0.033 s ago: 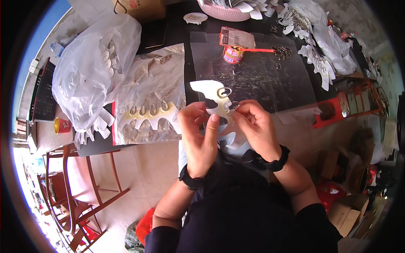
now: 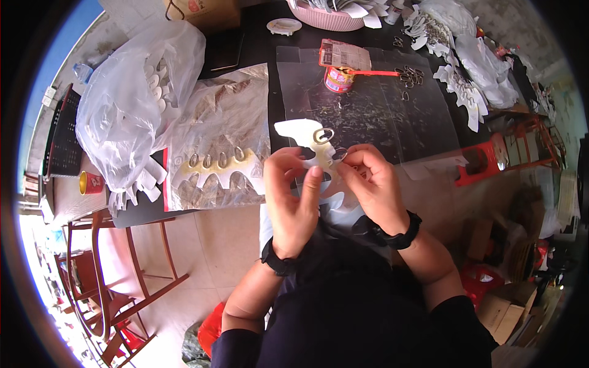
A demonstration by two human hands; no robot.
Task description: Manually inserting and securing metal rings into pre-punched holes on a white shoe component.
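A white scalloped cut-out strip (image 2: 299,129) is pinched in my left hand (image 2: 291,199), thumb on the near side. An oval metal ring (image 2: 323,136) stands on the strip, over a yellowish patch. Thumb and forefinger of my right hand (image 2: 375,187) close on a second metal ring (image 2: 338,156) at the strip's edge; the fingers partly hide it. Left of my hands, another white scalloped strip (image 2: 232,179) with several rings along its yellowish band lies on a brown plastic sheet (image 2: 245,92).
A red-labelled tin (image 2: 338,81) stands beyond my hands, with a cardboard piece (image 2: 345,54) and a red-handled tool (image 2: 375,73) on top. Loose rings (image 2: 410,76) lie beside it. A bulging clear plastic bag (image 2: 132,110) sits left; a pink basket (image 2: 328,19) stands at the back.
The held white strip has shifted and tilted slightly, and my left hand has moved a little to the right. My right hand stays nearly still, still on the ring.
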